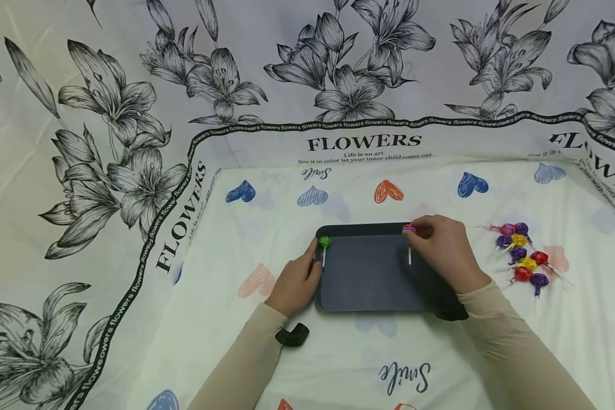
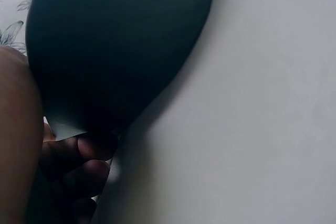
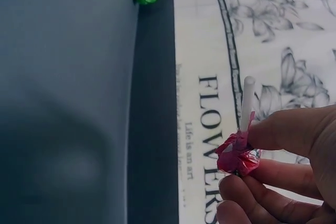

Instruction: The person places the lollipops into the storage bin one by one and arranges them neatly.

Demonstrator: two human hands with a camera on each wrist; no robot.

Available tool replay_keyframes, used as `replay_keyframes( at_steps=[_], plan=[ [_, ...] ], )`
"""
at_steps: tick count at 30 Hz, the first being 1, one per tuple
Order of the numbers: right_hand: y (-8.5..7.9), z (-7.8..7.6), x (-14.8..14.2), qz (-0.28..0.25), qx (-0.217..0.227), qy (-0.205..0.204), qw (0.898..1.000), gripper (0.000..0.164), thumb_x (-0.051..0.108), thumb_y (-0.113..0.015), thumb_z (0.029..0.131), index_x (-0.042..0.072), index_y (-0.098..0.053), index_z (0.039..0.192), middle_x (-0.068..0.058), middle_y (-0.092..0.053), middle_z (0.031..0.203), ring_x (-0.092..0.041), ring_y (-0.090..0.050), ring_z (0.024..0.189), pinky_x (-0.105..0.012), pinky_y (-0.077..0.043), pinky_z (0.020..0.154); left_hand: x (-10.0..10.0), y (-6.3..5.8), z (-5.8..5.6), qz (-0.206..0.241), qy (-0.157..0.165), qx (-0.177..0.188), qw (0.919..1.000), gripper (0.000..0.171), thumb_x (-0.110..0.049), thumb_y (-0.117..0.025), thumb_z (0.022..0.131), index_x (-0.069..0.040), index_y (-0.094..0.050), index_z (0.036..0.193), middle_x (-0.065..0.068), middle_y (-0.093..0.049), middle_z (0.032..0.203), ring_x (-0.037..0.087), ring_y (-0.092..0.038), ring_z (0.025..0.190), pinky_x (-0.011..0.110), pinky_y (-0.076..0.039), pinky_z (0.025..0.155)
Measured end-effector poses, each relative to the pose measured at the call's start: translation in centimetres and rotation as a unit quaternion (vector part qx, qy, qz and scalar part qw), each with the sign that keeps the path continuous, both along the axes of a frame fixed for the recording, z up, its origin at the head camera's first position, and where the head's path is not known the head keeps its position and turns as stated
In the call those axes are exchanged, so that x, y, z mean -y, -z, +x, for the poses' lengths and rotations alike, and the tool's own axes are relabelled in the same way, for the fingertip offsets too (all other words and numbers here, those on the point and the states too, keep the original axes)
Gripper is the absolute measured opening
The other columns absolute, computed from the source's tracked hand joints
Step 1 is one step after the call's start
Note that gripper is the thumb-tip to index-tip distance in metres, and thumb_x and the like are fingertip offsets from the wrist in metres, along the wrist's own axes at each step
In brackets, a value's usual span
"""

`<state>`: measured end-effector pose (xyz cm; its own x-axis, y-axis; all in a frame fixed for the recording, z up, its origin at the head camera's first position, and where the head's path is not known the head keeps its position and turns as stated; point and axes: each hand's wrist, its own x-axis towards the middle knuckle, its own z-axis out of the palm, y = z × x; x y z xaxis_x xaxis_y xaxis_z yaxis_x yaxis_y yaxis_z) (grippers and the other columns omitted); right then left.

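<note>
A dark grey rectangular tray (image 1: 366, 279) lies on the white patterned cloth. My left hand (image 1: 294, 285) holds the tray's left edge; in the left wrist view its curled fingertips (image 2: 94, 174) show at the tray's underside. A green-wrapped lollipop (image 1: 325, 242) rests in the tray's upper left corner, stick toward me. Over the tray's far right part, my right hand (image 1: 443, 250) pinches a pink-red lollipop (image 3: 237, 156) by its wrapped head between thumb and fingers. Its white stick points toward me in the head view.
To the right of the tray lies a loose cluster of wrapped lollipops (image 1: 527, 263), purple, yellow, red and pink. The cloth (image 1: 236, 239) bears printed hearts and lettering. A black strap piece (image 1: 293, 335) sits at my left wrist, another black piece (image 1: 452, 312) at the right.
</note>
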<state>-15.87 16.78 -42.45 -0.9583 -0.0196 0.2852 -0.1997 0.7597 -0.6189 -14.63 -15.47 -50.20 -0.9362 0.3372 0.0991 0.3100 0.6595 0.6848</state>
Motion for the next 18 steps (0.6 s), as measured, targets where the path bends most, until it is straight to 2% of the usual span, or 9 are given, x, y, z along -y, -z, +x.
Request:
replay_keyframes(
  at_steps=[4,11,18],
  plan=[
    [0.5,-0.3,0.7,-0.006,0.003,-0.007,1.0,0.019,0.017,-0.077,0.093,0.0,-0.081,0.1,-0.011,-0.078,0.086,-0.023,-0.072,0.076,-0.037,-0.054,0.069,-0.1,0.0,-0.1,0.0,0.005,0.001,1.0,0.06,-0.026,-0.044,0.112,-0.009,-0.026,0.167,-0.003,-0.047,0.069,0.009,-0.041,0.059,0.031,-0.043,0.068],
    [1.0,-0.9,2.0,-0.037,0.031,-0.041,0.998,0.016,0.014,-0.081,0.09,0.001,-0.08,0.098,-0.009,-0.077,0.086,-0.02,-0.071,0.076,-0.027,-0.053,0.065,-0.1,-0.2,0.0,0.001,0.006,0.001,1.0,0.06,-0.027,-0.044,0.112,-0.008,-0.026,0.167,-0.003,-0.047,0.069,0.009,-0.041,0.059,0.03,-0.04,0.064],
    [1.4,-1.5,3.6,-0.056,0.065,-0.064,0.994,0.016,0.016,-0.082,0.088,0.003,-0.08,0.097,-0.007,-0.077,0.085,-0.019,-0.071,0.077,-0.03,-0.054,0.066,0.1,-0.1,0.1,0.005,0.005,-0.001,1.0,0.06,-0.026,-0.045,0.112,-0.008,-0.027,0.167,-0.004,-0.047,0.07,0.008,-0.041,0.059,0.029,-0.039,0.061]
  ],
)
